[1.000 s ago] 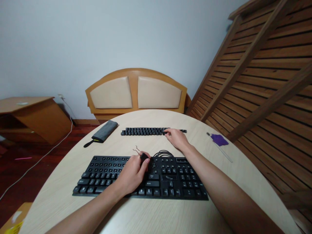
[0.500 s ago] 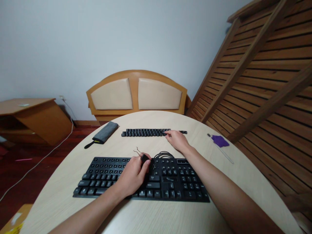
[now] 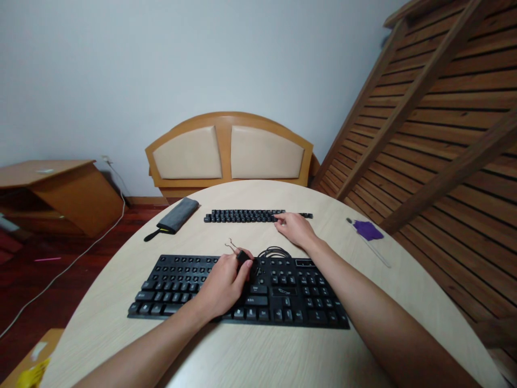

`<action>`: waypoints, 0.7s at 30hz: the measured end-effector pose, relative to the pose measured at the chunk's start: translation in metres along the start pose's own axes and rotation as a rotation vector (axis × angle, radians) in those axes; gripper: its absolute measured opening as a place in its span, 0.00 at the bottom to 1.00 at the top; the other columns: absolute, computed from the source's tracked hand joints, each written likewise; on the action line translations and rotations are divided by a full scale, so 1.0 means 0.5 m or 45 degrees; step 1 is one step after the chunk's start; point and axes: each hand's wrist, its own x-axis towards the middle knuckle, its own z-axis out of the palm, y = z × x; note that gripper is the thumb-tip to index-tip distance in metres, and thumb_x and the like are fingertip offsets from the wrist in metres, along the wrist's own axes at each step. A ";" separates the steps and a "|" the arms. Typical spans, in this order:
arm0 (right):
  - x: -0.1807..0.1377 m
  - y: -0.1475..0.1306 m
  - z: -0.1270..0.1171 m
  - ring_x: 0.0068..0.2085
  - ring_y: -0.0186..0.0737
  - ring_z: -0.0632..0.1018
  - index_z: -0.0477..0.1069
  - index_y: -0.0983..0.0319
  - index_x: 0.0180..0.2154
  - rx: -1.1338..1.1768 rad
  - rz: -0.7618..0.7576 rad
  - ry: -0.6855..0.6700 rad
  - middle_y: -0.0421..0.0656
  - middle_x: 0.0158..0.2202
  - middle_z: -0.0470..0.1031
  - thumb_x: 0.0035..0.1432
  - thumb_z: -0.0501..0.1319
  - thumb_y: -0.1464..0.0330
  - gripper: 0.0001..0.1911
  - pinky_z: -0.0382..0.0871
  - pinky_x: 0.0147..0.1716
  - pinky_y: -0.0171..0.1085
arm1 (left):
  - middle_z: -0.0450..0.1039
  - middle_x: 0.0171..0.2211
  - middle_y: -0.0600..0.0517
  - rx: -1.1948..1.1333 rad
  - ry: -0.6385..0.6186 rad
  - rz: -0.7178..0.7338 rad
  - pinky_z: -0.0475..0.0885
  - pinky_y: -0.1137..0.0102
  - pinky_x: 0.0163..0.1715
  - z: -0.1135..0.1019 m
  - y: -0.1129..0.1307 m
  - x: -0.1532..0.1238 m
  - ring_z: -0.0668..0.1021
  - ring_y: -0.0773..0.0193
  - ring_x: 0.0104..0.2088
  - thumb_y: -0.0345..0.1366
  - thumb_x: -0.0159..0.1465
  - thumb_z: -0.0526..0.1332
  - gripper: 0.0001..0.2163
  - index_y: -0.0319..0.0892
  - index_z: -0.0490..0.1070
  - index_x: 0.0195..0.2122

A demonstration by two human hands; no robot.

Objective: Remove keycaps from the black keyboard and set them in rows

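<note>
A black keyboard (image 3: 283,293) lies across the round table (image 3: 258,350) in front of me. My left hand (image 3: 224,283) rests on its middle keys, fingers closed round a small black keycap puller (image 3: 241,257) whose wire loops stick up behind it. My right hand (image 3: 294,229) reaches farther back and pinches at the right end of a row of loose black keycaps (image 3: 242,216) laid in rows. The keyboard's coiled cable (image 3: 274,251) sits just behind the keyboard, between my hands.
A grey pouch (image 3: 176,215) lies at the back left of the table, a purple brush (image 3: 368,231) at the right. Behind the table stands a wooden headboard (image 3: 228,153); slatted wooden frames (image 3: 436,124) lean at the right. A low cabinet (image 3: 60,194) and a white cable (image 3: 81,253) are at the left.
My hands have barely moved; the view has shifted slightly, so everything sits a little more to the right and higher.
</note>
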 end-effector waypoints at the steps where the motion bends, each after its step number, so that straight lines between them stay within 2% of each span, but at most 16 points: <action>1: 0.000 0.000 0.001 0.44 0.44 0.80 0.76 0.56 0.52 0.002 0.004 0.003 0.41 0.43 0.81 0.61 0.58 0.63 0.19 0.69 0.41 0.35 | 0.73 0.31 0.50 -0.002 -0.001 -0.001 0.66 0.65 0.38 0.000 0.000 0.000 0.75 0.57 0.35 0.40 0.71 0.47 0.12 0.42 0.68 0.42; 7: -0.003 -0.007 -0.006 0.43 0.44 0.80 0.74 0.56 0.53 0.017 0.042 0.049 0.40 0.42 0.82 0.60 0.57 0.64 0.19 0.68 0.40 0.35 | 0.72 0.28 0.52 -0.026 -0.008 0.030 0.66 0.66 0.36 -0.002 0.003 0.002 0.74 0.59 0.32 0.39 0.72 0.47 0.12 0.42 0.67 0.40; 11: -0.008 -0.025 -0.036 0.41 0.42 0.79 0.78 0.58 0.46 0.029 0.052 0.027 0.42 0.40 0.82 0.61 0.57 0.67 0.15 0.66 0.38 0.34 | 0.72 0.28 0.52 -0.017 -0.016 0.034 0.66 0.68 0.34 -0.003 0.001 0.005 0.74 0.60 0.31 0.39 0.72 0.47 0.13 0.42 0.68 0.38; 13: -0.014 -0.038 -0.060 0.40 0.42 0.79 0.80 0.60 0.40 0.023 -0.009 -0.082 0.44 0.39 0.82 0.60 0.57 0.66 0.13 0.66 0.37 0.34 | 0.72 0.28 0.51 -0.006 -0.019 0.020 0.66 0.68 0.34 -0.003 -0.006 0.006 0.75 0.60 0.31 0.40 0.71 0.47 0.13 0.42 0.67 0.38; 15: -0.024 -0.051 -0.086 0.37 0.42 0.79 0.81 0.61 0.36 0.019 -0.085 -0.276 0.45 0.36 0.82 0.58 0.59 0.64 0.12 0.65 0.34 0.34 | 0.73 0.28 0.51 0.004 -0.021 -0.005 0.66 0.68 0.34 -0.005 -0.015 0.007 0.75 0.59 0.32 0.41 0.71 0.47 0.13 0.42 0.67 0.37; 19: -0.054 -0.076 -0.134 0.33 0.41 0.79 0.81 0.60 0.35 0.042 -0.256 -0.626 0.43 0.32 0.82 0.55 0.63 0.61 0.11 0.64 0.30 0.33 | 0.74 0.27 0.50 0.019 -0.012 -0.058 0.66 0.67 0.34 -0.015 -0.030 0.011 0.76 0.58 0.30 0.42 0.71 0.47 0.14 0.42 0.67 0.35; 21: -0.068 -0.085 -0.149 0.33 0.40 0.79 0.82 0.59 0.35 0.046 -0.298 -0.739 0.43 0.32 0.82 0.54 0.65 0.61 0.11 0.64 0.29 0.33 | 0.75 0.27 0.50 0.027 -0.017 -0.089 0.66 0.67 0.34 -0.021 -0.033 0.013 0.76 0.58 0.30 0.42 0.70 0.47 0.14 0.43 0.67 0.34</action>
